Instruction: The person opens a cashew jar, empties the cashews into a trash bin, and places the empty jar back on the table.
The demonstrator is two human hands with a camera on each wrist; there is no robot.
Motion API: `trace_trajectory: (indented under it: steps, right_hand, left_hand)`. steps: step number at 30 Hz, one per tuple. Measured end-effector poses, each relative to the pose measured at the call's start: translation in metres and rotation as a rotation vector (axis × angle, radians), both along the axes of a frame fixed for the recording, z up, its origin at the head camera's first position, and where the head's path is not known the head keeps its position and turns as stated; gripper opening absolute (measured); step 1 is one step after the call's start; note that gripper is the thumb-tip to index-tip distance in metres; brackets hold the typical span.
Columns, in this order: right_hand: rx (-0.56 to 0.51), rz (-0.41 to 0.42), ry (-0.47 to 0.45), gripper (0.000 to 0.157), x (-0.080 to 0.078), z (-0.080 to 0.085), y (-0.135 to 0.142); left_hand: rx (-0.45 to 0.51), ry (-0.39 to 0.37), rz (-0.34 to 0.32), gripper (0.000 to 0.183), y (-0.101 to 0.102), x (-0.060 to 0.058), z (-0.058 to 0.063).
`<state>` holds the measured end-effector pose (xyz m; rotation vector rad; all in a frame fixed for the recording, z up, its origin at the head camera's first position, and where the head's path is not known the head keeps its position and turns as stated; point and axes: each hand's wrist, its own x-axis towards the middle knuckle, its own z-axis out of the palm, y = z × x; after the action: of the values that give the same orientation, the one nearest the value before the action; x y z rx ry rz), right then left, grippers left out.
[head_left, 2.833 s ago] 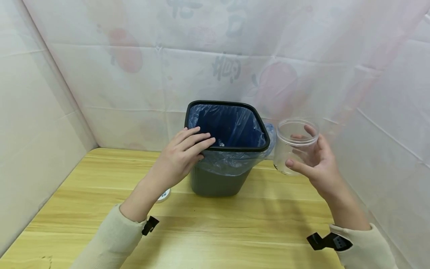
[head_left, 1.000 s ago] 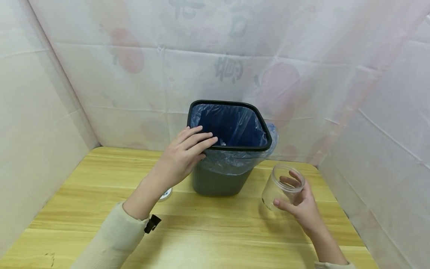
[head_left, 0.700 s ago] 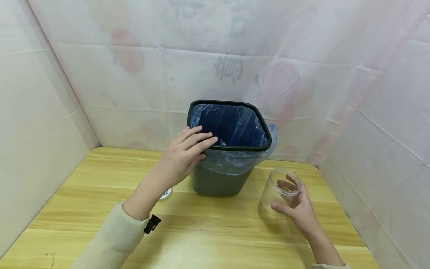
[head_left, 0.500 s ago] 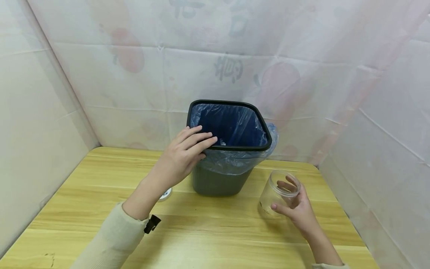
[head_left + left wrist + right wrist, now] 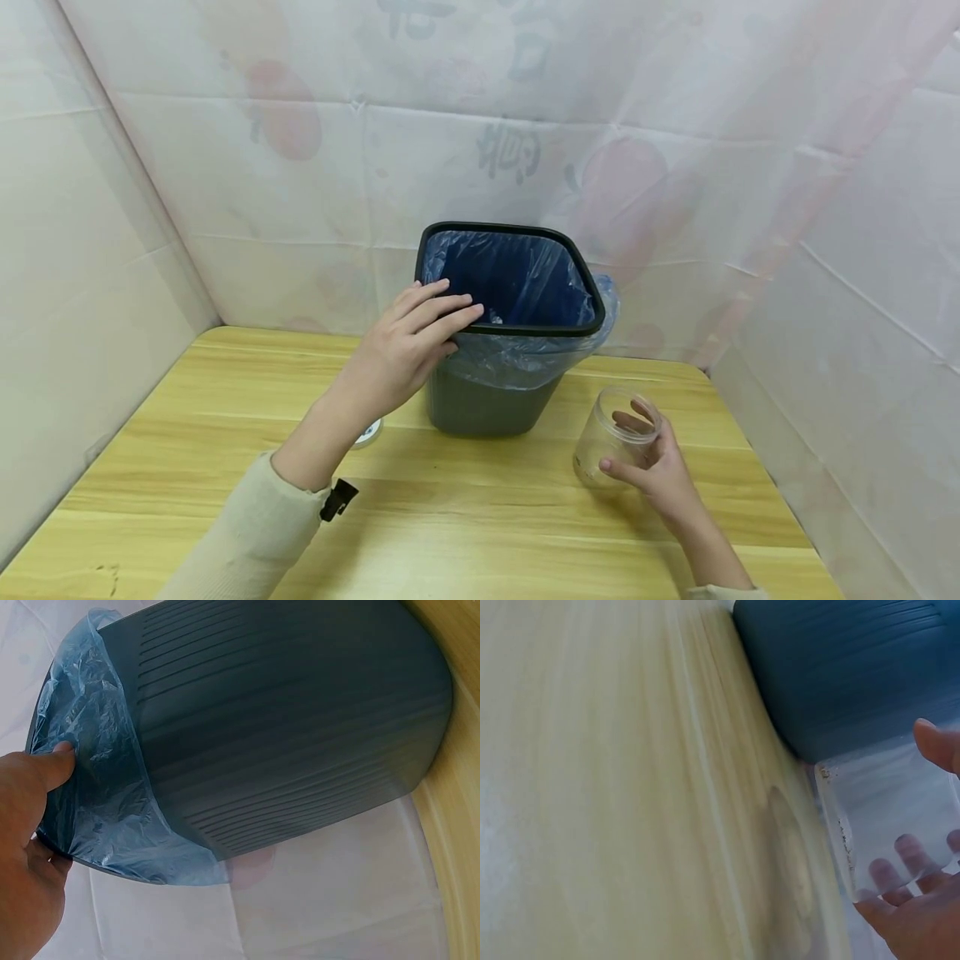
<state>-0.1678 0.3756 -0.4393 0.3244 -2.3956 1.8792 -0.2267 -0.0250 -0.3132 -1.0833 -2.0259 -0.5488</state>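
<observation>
A grey trash can (image 5: 483, 408) with a black rim and a blue plastic liner (image 5: 517, 368) stands on the table. My left hand (image 5: 397, 342) grips its near left rim, fingers over the inside and the thumb pressed on the liner outside, as the left wrist view also shows. To the right of the can, my right hand (image 5: 663, 479) holds a clear, lidless plastic jar (image 5: 606, 433) round its side, mouth upward. Small dark bits cling near the jar's bottom edge in the right wrist view. The jar hangs close over the table, its shadow (image 5: 795, 870) just below it.
A white round lid-like disc (image 5: 369, 433) lies on the table, partly hidden behind the left forearm. The wooden table (image 5: 465, 533) is bounded by a cloth backdrop (image 5: 360, 183) behind and white side walls left and right. Something small and pale lies inside the can.
My right hand has brought the jar down from beside the can's rim to close over the table, and slightly leftward and nearer to me. The left hand keeps its grip on the rim.
</observation>
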Motion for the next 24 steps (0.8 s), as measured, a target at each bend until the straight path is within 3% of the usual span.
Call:
trace_trajectory:
  steps: [17, 24]
  right_hand:
    - [0.057, -0.042, -0.087, 0.100, 0.001, -0.016, 0.007]
    - [0.075, -0.018, -0.095, 0.104, 0.003, -0.018, 0.010]
  left_hand:
    - [0.019, 0.000, -0.017, 0.052, 0.002, -0.001, -0.002]
    - [0.013, -0.011, -0.022, 0.057, 0.004, -0.002, -0.003]
